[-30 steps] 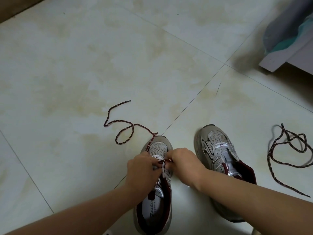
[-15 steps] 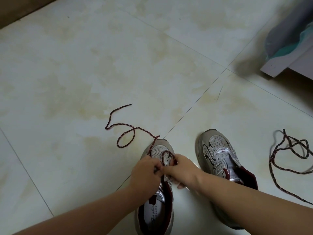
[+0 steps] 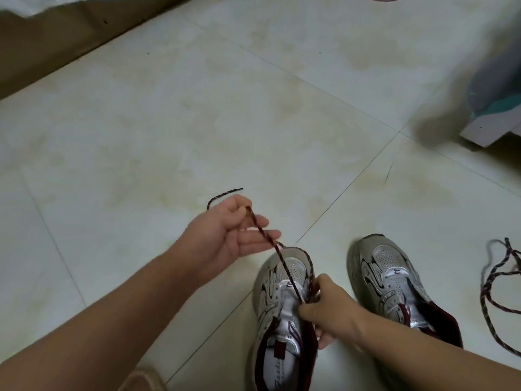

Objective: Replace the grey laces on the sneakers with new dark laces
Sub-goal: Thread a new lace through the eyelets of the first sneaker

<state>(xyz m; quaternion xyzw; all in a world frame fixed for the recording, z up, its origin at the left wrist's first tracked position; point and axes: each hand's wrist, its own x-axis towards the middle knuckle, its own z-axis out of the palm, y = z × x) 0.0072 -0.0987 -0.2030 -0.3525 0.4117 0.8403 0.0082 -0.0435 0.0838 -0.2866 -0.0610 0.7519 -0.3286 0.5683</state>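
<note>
So they're on the lacing step with the first sneaker point(image 3: 284, 311), the one right under the right hand point(image 3: 327, 311). The dark lace point(image 3: 284, 266) is through the front eyelets and getting drawn out to even up the ends, as far as I can judge.

Left hand point(image 3: 225, 230) is up and away from the shoe, palm turned up, thumb and forefinger pinching the lace while the other fingers lie fairly straight. A short tail of lace sticks out past that hand toward the far side. From the pinch the lace runs taut down to the toe of the shoe. Right hand sits on the tongue area, fingers curled, pinching the other run of lace, which loops round the toe just beyond its knuckles.

The lace is a dark braid with reddish flecks, thin and floppy. The shoe is grey and silver mesh with a maroon lining, tongue standing open.

Next move probably wants both ends matched in length before crossing up to the next eyelets, keeping tension so nothing slips back out.

Second sneaker point(image 3: 394, 280) sits just past the right wrist, no lace in it that I can see, and another dark lace point(image 3: 496, 280) lies loose on the floor point(image 3: 197, 122) further out on that side.
</note>
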